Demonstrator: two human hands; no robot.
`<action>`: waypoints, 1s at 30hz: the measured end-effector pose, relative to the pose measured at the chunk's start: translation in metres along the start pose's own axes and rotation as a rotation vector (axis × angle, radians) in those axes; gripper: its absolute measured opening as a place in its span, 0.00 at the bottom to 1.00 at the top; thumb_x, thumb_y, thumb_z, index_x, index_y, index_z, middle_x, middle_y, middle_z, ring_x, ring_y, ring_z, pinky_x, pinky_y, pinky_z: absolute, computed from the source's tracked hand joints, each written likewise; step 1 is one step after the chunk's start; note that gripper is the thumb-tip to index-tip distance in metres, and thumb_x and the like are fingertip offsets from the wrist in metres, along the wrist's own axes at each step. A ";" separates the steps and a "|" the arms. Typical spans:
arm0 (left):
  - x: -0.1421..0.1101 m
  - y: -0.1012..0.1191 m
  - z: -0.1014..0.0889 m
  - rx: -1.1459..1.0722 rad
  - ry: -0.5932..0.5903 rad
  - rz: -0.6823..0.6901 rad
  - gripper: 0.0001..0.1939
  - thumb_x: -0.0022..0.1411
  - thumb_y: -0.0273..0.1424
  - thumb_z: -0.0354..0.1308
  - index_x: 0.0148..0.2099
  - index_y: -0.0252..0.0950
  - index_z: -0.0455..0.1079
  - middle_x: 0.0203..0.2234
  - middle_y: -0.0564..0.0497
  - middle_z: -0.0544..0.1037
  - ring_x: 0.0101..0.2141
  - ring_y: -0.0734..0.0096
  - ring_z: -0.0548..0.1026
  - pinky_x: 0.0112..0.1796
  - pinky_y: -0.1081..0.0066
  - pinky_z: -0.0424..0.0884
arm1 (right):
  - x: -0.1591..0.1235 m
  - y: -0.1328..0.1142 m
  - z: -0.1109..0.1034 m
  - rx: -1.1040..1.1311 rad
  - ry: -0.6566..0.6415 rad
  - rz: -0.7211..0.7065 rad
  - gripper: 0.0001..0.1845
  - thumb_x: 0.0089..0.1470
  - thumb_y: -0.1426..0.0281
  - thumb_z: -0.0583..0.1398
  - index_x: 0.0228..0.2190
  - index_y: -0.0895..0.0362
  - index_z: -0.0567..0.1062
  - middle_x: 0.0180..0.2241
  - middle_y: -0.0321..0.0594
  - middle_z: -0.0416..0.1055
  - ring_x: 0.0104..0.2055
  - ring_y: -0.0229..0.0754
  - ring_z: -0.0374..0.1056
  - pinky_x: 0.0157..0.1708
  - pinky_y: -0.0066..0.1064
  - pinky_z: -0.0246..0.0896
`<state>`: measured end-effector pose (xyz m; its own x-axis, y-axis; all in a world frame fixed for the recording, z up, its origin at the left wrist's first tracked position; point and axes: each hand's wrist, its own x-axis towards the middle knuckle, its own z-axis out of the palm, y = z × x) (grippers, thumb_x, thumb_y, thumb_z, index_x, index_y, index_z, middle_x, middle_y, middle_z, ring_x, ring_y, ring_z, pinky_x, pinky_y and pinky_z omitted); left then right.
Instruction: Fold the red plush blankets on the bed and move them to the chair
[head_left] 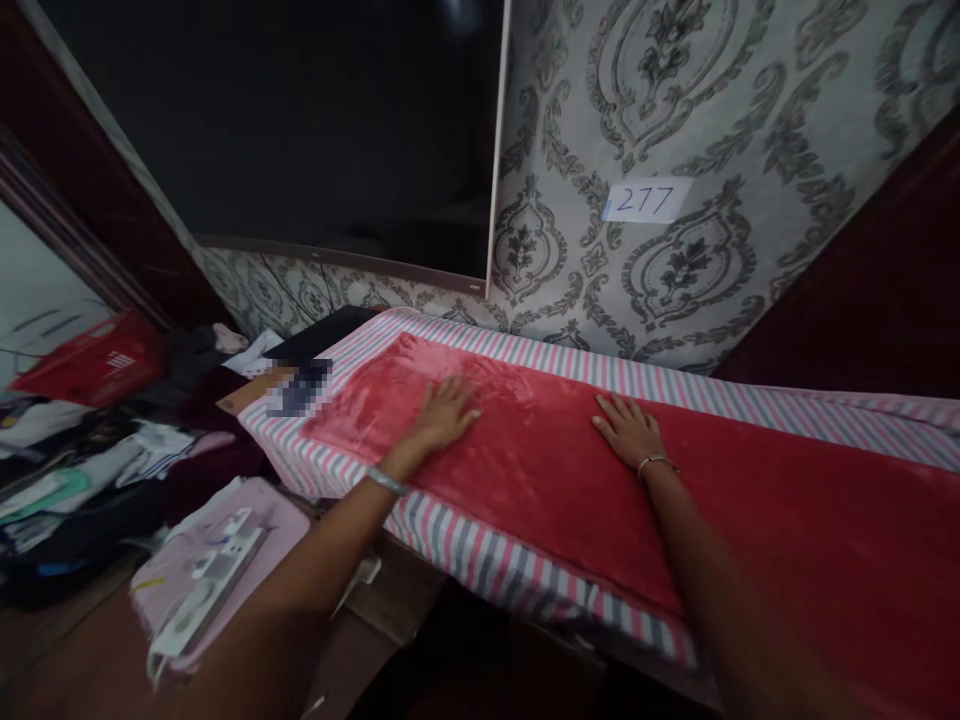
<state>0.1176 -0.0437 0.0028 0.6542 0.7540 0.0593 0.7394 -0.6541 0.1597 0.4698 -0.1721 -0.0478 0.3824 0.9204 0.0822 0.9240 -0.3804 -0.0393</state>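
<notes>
A red plush cloth (540,470) is lying on a striped cloth (450,530), stretching from mid-view toward four o'clock. On it the left hand (448,412) is resting palm down, released, fingers spread; at its three o'clock the right hand (631,432) is lying likewise flat and released. From the left hand, a white power strip (210,590) is sitting at eight o'clock and a dark screen (300,130) is showing at eleven; a paper marked 277 (647,200) is showing at the right hand's twelve

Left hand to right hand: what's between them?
In the head view, a stretch of the red cloth lies between the left hand and the right hand, both palm-down on it.
</notes>
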 end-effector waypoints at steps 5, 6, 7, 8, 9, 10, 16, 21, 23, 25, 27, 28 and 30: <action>0.022 0.021 0.027 0.013 0.003 0.201 0.30 0.74 0.45 0.43 0.73 0.43 0.56 0.72 0.44 0.56 0.71 0.51 0.53 0.68 0.41 0.45 | 0.002 0.005 0.009 0.016 0.043 -0.029 0.34 0.68 0.54 0.41 0.69 0.48 0.59 0.72 0.43 0.52 0.72 0.56 0.48 0.65 0.60 0.51; 0.022 0.014 0.030 0.035 0.016 0.186 0.30 0.74 0.46 0.43 0.73 0.43 0.57 0.72 0.44 0.56 0.70 0.51 0.53 0.68 0.41 0.45 | 0.003 0.007 0.011 0.015 0.053 -0.034 0.34 0.67 0.54 0.41 0.69 0.48 0.59 0.72 0.43 0.52 0.72 0.56 0.49 0.65 0.60 0.51; 0.021 0.003 0.030 0.059 0.030 0.153 0.30 0.74 0.46 0.43 0.73 0.43 0.57 0.72 0.44 0.57 0.70 0.51 0.53 0.68 0.42 0.45 | 0.004 0.008 0.013 0.013 0.064 -0.040 0.33 0.67 0.54 0.41 0.68 0.48 0.60 0.71 0.43 0.52 0.72 0.57 0.49 0.65 0.61 0.52; 0.019 -0.010 0.028 0.083 0.039 0.100 0.30 0.74 0.47 0.42 0.73 0.44 0.57 0.72 0.44 0.57 0.70 0.52 0.53 0.68 0.42 0.44 | 0.004 0.009 0.015 0.012 0.075 -0.046 0.33 0.67 0.54 0.41 0.68 0.48 0.60 0.71 0.43 0.53 0.72 0.57 0.49 0.64 0.61 0.52; 0.018 -0.025 0.025 0.104 0.041 0.031 0.30 0.74 0.47 0.42 0.73 0.45 0.57 0.72 0.45 0.56 0.71 0.53 0.53 0.68 0.43 0.43 | 0.005 0.009 0.017 0.012 0.084 -0.050 0.33 0.67 0.54 0.41 0.68 0.47 0.60 0.71 0.43 0.53 0.71 0.57 0.50 0.64 0.61 0.53; 0.018 -0.040 0.020 0.121 0.038 -0.045 0.30 0.74 0.46 0.41 0.73 0.45 0.56 0.72 0.46 0.56 0.71 0.53 0.52 0.68 0.43 0.42 | 0.005 0.010 0.019 0.012 0.090 -0.051 0.33 0.67 0.54 0.41 0.68 0.47 0.61 0.71 0.43 0.54 0.71 0.57 0.50 0.64 0.61 0.53; 0.033 -0.113 -0.019 0.173 0.027 -0.348 0.32 0.74 0.45 0.39 0.74 0.38 0.53 0.72 0.37 0.53 0.71 0.40 0.49 0.63 0.30 0.44 | 0.007 0.015 0.028 0.028 0.108 -0.061 0.35 0.66 0.53 0.41 0.67 0.48 0.62 0.71 0.42 0.54 0.71 0.57 0.50 0.64 0.60 0.53; 0.072 -0.125 -0.026 0.170 0.023 -0.257 0.35 0.73 0.47 0.40 0.76 0.42 0.45 0.75 0.44 0.45 0.73 0.51 0.40 0.67 0.40 0.39 | 0.009 0.022 0.037 0.029 0.132 -0.074 0.36 0.65 0.51 0.41 0.68 0.47 0.62 0.71 0.40 0.54 0.71 0.57 0.50 0.64 0.59 0.55; 0.086 -0.130 -0.022 0.164 -0.004 -0.244 0.34 0.73 0.47 0.41 0.76 0.43 0.46 0.75 0.46 0.46 0.73 0.53 0.39 0.67 0.42 0.38 | 0.009 0.024 0.039 0.021 0.121 -0.080 0.36 0.64 0.51 0.41 0.68 0.46 0.62 0.71 0.39 0.53 0.72 0.56 0.50 0.63 0.58 0.56; 0.094 -0.139 -0.017 0.157 -0.039 -0.283 0.33 0.73 0.47 0.41 0.75 0.43 0.48 0.74 0.44 0.48 0.73 0.52 0.43 0.67 0.40 0.42 | 0.009 0.026 0.039 0.016 0.115 -0.087 0.37 0.64 0.51 0.40 0.68 0.47 0.62 0.71 0.39 0.52 0.72 0.56 0.49 0.63 0.58 0.57; 0.099 -0.148 -0.011 0.153 -0.058 -0.327 0.33 0.73 0.47 0.40 0.75 0.41 0.49 0.74 0.41 0.49 0.73 0.51 0.45 0.66 0.40 0.45 | 0.008 0.026 0.039 0.014 0.116 -0.095 0.37 0.64 0.51 0.40 0.68 0.48 0.61 0.72 0.40 0.52 0.72 0.57 0.48 0.63 0.58 0.57; 0.100 -0.152 -0.008 0.154 -0.060 -0.338 0.34 0.73 0.47 0.40 0.75 0.40 0.49 0.74 0.41 0.49 0.73 0.52 0.45 0.66 0.41 0.46 | 0.008 0.026 0.039 0.014 0.116 -0.097 0.37 0.65 0.51 0.40 0.68 0.49 0.61 0.72 0.40 0.52 0.72 0.57 0.48 0.63 0.59 0.56; 0.099 -0.156 -0.005 0.160 -0.056 -0.341 0.34 0.73 0.48 0.39 0.75 0.40 0.48 0.74 0.42 0.48 0.73 0.54 0.44 0.66 0.43 0.46 | 0.008 0.025 0.036 0.013 0.109 -0.091 0.36 0.65 0.52 0.41 0.68 0.48 0.61 0.71 0.40 0.52 0.72 0.58 0.49 0.64 0.59 0.55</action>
<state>0.0662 0.1339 -0.0113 0.3703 0.9285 -0.0259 0.9289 -0.3703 0.0051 0.4955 -0.1709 -0.0842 0.2962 0.9352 0.1940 0.9549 -0.2942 -0.0399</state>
